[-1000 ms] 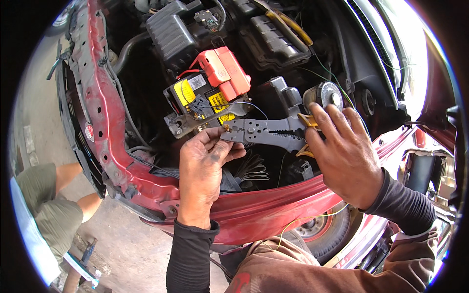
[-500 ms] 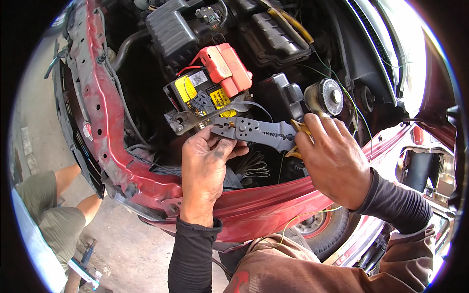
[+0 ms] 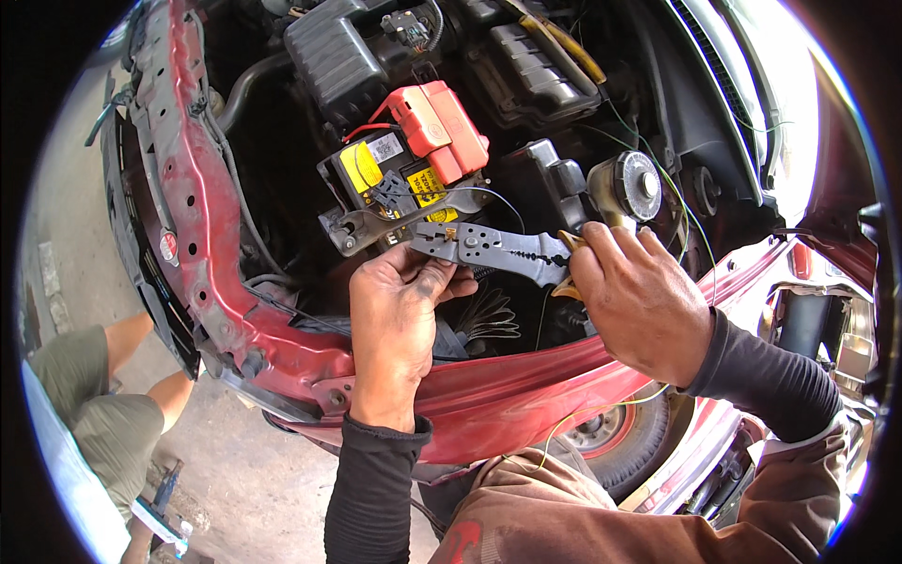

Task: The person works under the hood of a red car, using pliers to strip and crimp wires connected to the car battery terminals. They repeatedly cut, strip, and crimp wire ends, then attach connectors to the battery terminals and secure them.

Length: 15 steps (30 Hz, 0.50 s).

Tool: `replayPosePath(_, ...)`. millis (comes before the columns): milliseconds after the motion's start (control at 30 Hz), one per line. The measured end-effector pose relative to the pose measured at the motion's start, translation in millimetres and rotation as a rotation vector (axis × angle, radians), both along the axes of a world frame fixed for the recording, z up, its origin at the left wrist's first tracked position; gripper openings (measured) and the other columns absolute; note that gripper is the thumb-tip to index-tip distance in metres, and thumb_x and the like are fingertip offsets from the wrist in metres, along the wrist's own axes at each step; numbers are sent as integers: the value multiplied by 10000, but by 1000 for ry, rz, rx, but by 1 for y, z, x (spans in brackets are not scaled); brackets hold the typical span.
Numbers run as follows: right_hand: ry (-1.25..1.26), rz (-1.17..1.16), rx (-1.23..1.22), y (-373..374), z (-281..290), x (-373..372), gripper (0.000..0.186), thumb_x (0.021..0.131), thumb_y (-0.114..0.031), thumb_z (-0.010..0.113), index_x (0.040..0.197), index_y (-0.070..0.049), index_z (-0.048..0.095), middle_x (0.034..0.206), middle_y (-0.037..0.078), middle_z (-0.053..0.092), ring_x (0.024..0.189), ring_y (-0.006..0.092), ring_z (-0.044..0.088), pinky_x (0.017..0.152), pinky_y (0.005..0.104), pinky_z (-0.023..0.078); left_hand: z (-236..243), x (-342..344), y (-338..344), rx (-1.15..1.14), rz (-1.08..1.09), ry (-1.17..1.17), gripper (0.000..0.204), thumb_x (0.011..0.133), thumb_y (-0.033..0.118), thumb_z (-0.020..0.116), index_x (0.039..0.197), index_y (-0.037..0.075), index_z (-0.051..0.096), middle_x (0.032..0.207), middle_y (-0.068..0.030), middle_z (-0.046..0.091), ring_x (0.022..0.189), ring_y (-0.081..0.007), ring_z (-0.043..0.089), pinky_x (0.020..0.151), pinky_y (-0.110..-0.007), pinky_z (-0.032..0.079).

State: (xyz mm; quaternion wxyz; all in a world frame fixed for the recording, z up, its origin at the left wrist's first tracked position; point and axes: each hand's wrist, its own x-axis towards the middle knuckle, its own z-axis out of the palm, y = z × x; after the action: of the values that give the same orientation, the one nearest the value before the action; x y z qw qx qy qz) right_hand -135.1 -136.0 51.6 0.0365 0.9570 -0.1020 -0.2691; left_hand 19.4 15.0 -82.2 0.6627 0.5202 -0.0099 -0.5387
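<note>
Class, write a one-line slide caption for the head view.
Over a red car's open engine bay, the right hand works a wire stripper while the left hand steadies its tip.

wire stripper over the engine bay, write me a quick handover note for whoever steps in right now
Right hand: closed around the handles of the wire stripper, tool lying level above the bay.
Left hand: fingertips at the stripper's nose, pinching something thin there; what exactly is too small to tell.
Nearby: battery with its red terminal cover just behind the tool; thin wire loops from the battery toward the tool.
Done: tool positioned at the wire end.
Left: whether the strip or crimp is made cannot be seen, so check the nose before pulling away.
</note>
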Motion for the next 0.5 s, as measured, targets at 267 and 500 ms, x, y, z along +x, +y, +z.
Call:
replayPosePath(267, 73, 19, -8, 5, 3, 1, 272, 886, -81, 658, 1087, 78, 566, 1190, 240, 588, 1088, 341, 620, 967, 437, 498, 3, 0, -2, 41, 12, 17, 166, 1028, -24, 622, 1144, -55, 736, 1025, -125, 770, 868, -182, 744, 806, -318, 638)
replayPosePath(500, 46, 34, 34, 6, 5, 2, 258, 894, -88, 658, 1076, 77, 578, 1106, 211, 596, 1017, 313, 641, 907, 422, 529, 5, -1, -3, 62, 29, 11, 137, 1021, -32, 646, 1104, -73, 748, 972, -116, 768, 809, -159, 733, 744, -300, 645)
